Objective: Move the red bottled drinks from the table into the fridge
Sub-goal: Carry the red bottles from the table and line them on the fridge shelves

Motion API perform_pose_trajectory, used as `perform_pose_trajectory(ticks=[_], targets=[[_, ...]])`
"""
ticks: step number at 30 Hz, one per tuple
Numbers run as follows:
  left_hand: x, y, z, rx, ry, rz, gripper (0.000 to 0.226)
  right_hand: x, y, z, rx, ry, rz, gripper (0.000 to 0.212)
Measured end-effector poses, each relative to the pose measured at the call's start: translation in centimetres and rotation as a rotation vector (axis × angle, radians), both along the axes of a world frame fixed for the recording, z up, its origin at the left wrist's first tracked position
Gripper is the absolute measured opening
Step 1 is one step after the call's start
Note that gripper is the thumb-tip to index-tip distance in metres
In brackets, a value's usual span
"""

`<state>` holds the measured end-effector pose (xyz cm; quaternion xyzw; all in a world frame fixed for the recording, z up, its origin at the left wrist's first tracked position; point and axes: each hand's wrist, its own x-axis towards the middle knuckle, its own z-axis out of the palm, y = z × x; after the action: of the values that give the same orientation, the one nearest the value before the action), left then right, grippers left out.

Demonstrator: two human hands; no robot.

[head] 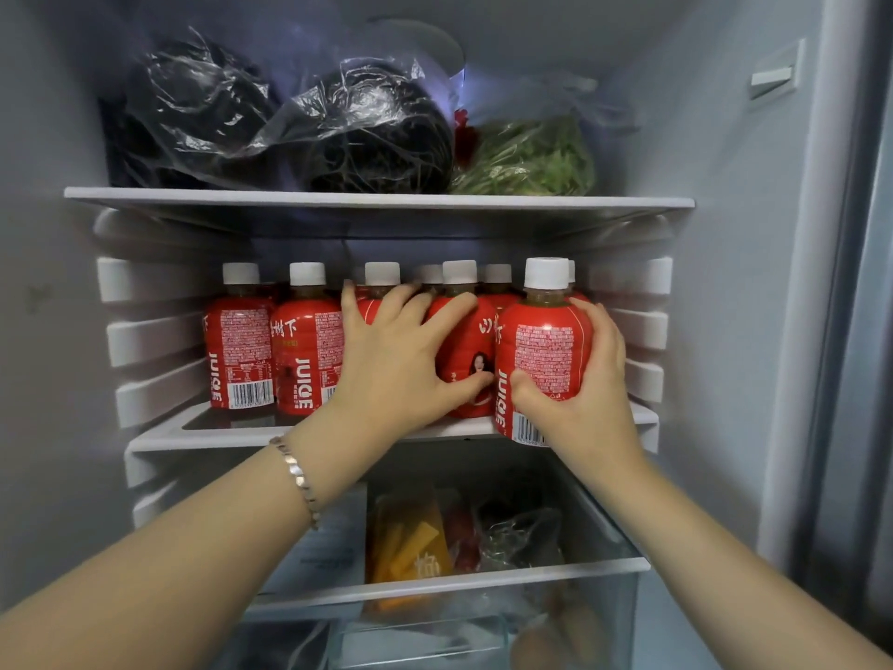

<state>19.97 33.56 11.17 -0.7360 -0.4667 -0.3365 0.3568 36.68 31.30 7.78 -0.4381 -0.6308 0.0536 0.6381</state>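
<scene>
Your right hand (589, 379) is wrapped round the front-right bottle (546, 340), thumb across the lower label and fingers curled behind its right side. The bottle stands upright at centre right of the frame. Its base sits at the very front lip of the middle shelf (232, 435) and looks to hang slightly over it.

Your left hand (401, 360), with a bracelet (299, 481) on its wrist, lies flat and spread at centre frame. Its fingers reach over the shoulders of two bottles and its thumb rests on the portrait bottle (466, 360). It presses them but does not grasp anything.

I judge this to be the placing step: one drink is being seated while the other hand steadies or packs its neighbours. The next move calls for pushing the held bottle straight back until its whole base is on the shelf, then letting go without tipping it.

The other red bottles (239, 350) fill the shelf in two rows, running towards centre left of the fridge (725, 282). The table is out of view, so you cannot tell how many remain.

On the upper shelf (338, 199) are dark bags (377, 137) and a bag of greens (531, 157).
</scene>
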Motion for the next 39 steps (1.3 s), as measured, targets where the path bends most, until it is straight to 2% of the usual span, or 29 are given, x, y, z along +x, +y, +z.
perform_pose_trajectory(ticks=[6, 10, 17, 20, 24, 28, 33, 34, 36, 39], targets=[[-0.6, 0.1, -0.6, 0.032, -0.036, -0.023, 0.065, -1.5, 0.8, 0.1, -0.019, 0.001, -0.157, 0.093], [-1.6, 0.2, -0.4, 0.049, -0.046, -0.033, 0.065, -1.5, 0.7, 0.6, -0.061, -0.12, -0.252, 0.091], [-3.6, 0.1, -0.9, 0.094, -0.018, -0.062, 0.057, -3.0, 3.0, 0.4, -0.122, -0.217, -0.596, 0.085], [-3.3, 0.7, -1.5, 0.109, -0.053, -0.069, 0.06, -2.4, 3.2, 0.1, -0.195, -0.293, -0.612, 0.083], [-3.1, 1.4, -1.8, 0.126, -0.011, 0.006, 0.074, -2.4, 2.8, 0.2, -0.268, -0.37, -0.633, 0.086], [-3.1, 1.3, -1.6, 0.123, 0.048, 0.055, 0.076, -2.2, 2.2, 0.9, -0.364, -0.441, -0.62, 0.086], [-1.6, 0.0, -1.8, -0.041, 0.109, 0.275, 0.079, -2.2, -0.4, 2.9, -0.538, -0.645, -0.688, 0.092], [-1.2, -0.5, -1.8, -0.072, 0.119, 0.324, 0.078, -2.4, -1.1, 3.4, -0.562, -0.696, -0.709, 0.09], [-0.6, -1.6, -1.7, -0.111, 0.076, 0.28, 0.071, -2.7, -2.4, 4.1, -0.57, -0.742, -0.702, 0.078], [-1.6, -4.4, -1.4, -0.193, 0.017, 0.17, 0.065, -2.9, -4.5, 4.1, -0.44, -0.764, -0.504, 0.041]])
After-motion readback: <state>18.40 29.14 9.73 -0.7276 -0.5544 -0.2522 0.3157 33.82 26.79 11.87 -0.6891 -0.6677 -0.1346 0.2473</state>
